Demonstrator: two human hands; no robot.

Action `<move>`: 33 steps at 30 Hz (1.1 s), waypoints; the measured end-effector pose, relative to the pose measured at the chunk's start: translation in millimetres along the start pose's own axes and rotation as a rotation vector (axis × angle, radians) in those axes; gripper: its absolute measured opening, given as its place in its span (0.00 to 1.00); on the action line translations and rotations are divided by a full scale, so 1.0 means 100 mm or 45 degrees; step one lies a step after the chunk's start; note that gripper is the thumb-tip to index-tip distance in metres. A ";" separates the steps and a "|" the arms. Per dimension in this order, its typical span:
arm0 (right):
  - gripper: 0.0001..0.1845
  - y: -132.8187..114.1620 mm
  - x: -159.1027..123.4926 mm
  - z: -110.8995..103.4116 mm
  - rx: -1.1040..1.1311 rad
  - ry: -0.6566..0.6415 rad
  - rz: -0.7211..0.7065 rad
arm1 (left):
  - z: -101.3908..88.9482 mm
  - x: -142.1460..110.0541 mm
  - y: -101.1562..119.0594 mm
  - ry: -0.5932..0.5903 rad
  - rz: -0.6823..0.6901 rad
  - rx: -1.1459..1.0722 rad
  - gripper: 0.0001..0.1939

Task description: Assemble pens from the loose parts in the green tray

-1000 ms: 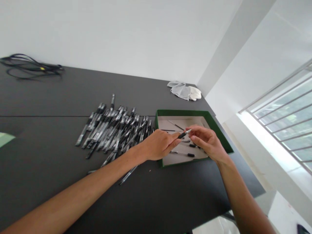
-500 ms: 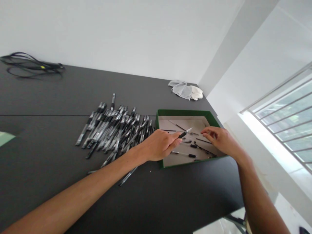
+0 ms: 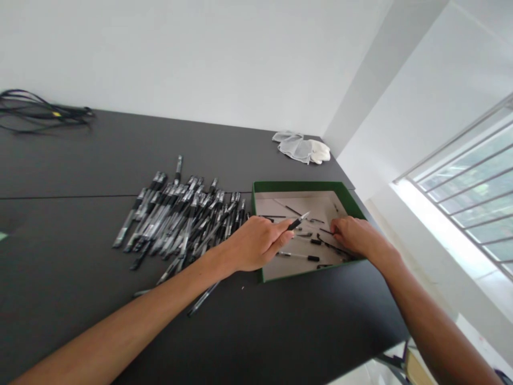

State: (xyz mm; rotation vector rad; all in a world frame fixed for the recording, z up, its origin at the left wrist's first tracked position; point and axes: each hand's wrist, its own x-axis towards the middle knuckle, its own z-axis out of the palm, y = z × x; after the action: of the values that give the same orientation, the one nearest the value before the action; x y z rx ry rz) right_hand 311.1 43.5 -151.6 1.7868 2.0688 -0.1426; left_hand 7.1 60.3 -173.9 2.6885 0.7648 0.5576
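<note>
My left hand is closed around a pen with a black grip, its pointed clear tip facing up and right over the box. Inside the shallow green box, my right hand reaches down with its fingers pinched at the right end of a thin dark pen refill. The fingertips partly hide that end. Other pen parts lie on the box's pale floor, among them a clear barrel with a black grip and several black caps and thin sticks.
Left of the box spreads a heap of clear and black pens on the dark table. White gloves lie at the back by the wall. A coiled black cable rests at the far left. The table's edge is at the right.
My right hand has lowered into the box, and its fingers have closed at the refill. My left hand still holds the pen over the box. The view has shifted slightly.
</note>
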 end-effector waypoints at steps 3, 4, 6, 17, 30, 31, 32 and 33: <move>0.08 0.00 0.03 -0.02 0.095 0.037 -0.102 | -0.01 0.00 0.01 -0.002 0.003 -0.023 0.25; 0.07 0.01 0.04 -0.03 0.169 0.070 -0.158 | -0.01 0.00 0.01 -0.002 0.005 -0.029 0.25; 0.07 0.02 0.05 -0.06 0.361 0.182 -0.288 | -0.01 0.00 0.00 -0.001 0.005 -0.035 0.25; 0.10 0.11 0.14 -0.07 0.598 0.436 -0.440 | -0.01 0.01 0.01 0.018 -0.019 -0.086 0.27; 0.11 -0.17 0.34 -0.12 0.364 0.294 -0.480 | 0.23 -0.11 -0.09 0.424 0.022 -0.587 0.21; 0.12 -0.22 0.35 -0.14 0.337 0.300 -0.475 | 0.24 -0.11 -0.09 0.422 0.029 -0.595 0.21; 0.12 -0.26 0.36 -0.16 0.305 0.307 -0.473 | 0.25 -0.11 -0.09 0.420 0.030 -0.597 0.21; 0.13 -0.29 0.38 -0.17 0.272 0.310 -0.477 | 0.25 -0.11 -0.09 0.420 0.028 -0.596 0.21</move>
State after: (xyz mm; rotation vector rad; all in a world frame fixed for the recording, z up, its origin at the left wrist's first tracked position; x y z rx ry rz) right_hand 274.8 79.2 -154.8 1.5745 2.6389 -0.2707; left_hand 5.3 57.4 -203.0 2.2015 0.5903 1.0576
